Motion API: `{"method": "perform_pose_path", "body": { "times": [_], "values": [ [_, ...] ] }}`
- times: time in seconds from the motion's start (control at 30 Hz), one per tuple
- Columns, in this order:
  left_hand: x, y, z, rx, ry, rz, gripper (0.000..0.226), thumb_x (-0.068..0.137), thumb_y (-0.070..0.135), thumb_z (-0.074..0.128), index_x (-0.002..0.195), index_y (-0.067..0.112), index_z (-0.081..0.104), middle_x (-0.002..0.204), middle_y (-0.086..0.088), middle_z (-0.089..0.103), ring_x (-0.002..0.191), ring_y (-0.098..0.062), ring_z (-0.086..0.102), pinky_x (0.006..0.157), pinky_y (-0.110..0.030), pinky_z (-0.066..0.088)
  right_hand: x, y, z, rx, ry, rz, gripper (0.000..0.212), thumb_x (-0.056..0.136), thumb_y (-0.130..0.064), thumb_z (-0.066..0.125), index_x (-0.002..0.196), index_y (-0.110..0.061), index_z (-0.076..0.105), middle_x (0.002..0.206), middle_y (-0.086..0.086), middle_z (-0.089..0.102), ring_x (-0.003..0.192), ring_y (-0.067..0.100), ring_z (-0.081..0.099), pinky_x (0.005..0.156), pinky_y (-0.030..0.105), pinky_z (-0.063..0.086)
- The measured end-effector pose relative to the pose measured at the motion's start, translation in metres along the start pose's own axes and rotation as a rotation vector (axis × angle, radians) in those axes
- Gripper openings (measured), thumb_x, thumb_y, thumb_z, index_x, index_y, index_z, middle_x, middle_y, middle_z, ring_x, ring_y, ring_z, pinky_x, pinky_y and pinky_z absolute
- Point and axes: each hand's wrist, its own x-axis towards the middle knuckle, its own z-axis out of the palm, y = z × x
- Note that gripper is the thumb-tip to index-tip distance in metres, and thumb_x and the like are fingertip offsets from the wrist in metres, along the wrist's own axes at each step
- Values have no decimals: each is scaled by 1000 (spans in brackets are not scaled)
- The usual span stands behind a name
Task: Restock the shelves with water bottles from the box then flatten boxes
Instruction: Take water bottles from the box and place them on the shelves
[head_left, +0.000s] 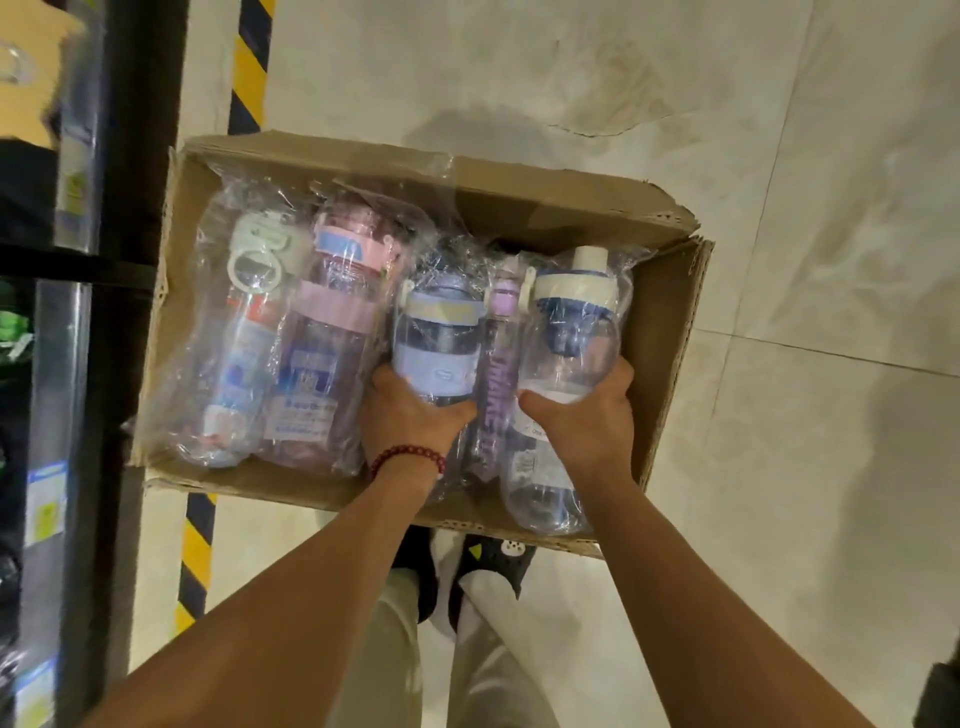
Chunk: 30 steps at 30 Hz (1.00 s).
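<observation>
A person bent over an open cardboard box on the tiled floor, the left hand curled round a lavender-banded bottle and the right hand round a clear bottle with a white cap. Both grips sat low on slippery plastic wrap; a straight upward lift looked safest. The shelving stood close at left, past the striped floor tape, with open floor to the right.
</observation>
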Motion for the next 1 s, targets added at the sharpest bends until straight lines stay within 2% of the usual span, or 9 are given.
{"method": "perform_pose_path", "body": {
  "times": [0.1, 0.23, 0.33, 0.47, 0.6, 0.77, 0.83, 0.9, 1.0],
  "values": [
    [-1, -1, -6, -39, -3, -9, 88, 40, 49, 84, 115, 17, 50, 99, 1, 61, 87, -19, 62, 69, -34, 57, -3, -3, 2, -53, 41, 7, 99, 65, -48, 80, 139, -21, 20, 127, 6, 48, 111, 26, 53, 90, 43, 51],
    [-7, 0, -22, -94, -67, -12, 73, 51, 33, 88, 109, 20, 44, 95, 4, 56, 82, -14, 57, 56, -20, 44, -17, -6, -11, -3, 41, -32, 93, 67, -43, 80, 137, -22, 23, 116, -4, 47, 99, 16, 53, 75, 25, 45],
    [-22, 9, -42, -150, -104, 2, 66, 57, 29, 87, 102, 24, 38, 88, 7, 52, 77, -11, 53, 53, -17, 38, -39, -15, -26, 99, 52, -86, 87, 68, -32, 82, 135, -22, 26, 110, -12, 44, 92, 9, 50, 69, 16, 41],
    [-46, 31, -77, -273, -117, 31, 66, 58, 26, 87, 106, 21, 43, 87, 12, 53, 74, 2, 52, 54, -13, 39, -72, -42, -48, 165, 70, -126, 85, 68, -25, 83, 134, -24, 30, 117, -6, 47, 103, 15, 53, 88, 35, 51],
    [-68, 69, -132, -418, -80, 75, 67, 57, 21, 88, 109, 20, 45, 91, 12, 58, 78, 0, 57, 59, -14, 43, -109, -93, -77, 181, 84, -209, 84, 69, -23, 82, 135, -26, 31, 114, -10, 47, 97, 11, 53, 85, 31, 49],
    [-100, 118, -213, -537, -5, 175, 77, 43, 36, 85, 111, 16, 54, 95, 3, 66, 80, -7, 65, 65, -24, 54, -160, -164, -119, 246, 119, -311, 82, 69, -17, 82, 135, -19, 32, 105, -12, 52, 100, 16, 56, 88, 33, 49],
    [-117, 135, -249, -576, 4, 213, 75, 44, 32, 84, 112, 15, 59, 96, 1, 68, 82, -9, 66, 64, -21, 53, -188, -192, -139, 267, 117, -356, 82, 71, -16, 81, 136, -19, 31, 102, -16, 50, 99, 14, 54, 92, 35, 48],
    [-138, 149, -284, -625, 3, 256, 72, 42, 33, 84, 108, 12, 63, 94, -1, 70, 80, -9, 68, 61, -19, 52, -219, -217, -159, 297, 111, -395, 83, 72, -15, 80, 138, -20, 30, 107, -11, 50, 97, 12, 55, 92, 35, 49],
    [-170, 167, -336, -711, 7, 291, 83, 34, 44, 78, 109, 11, 63, 98, -4, 70, 83, -12, 69, 61, -19, 53, -270, -254, -188, 332, 120, -471, 83, 73, -16, 79, 139, -21, 29, 101, -20, 47, 86, -2, 52, 80, 19, 47]
  ]
}}
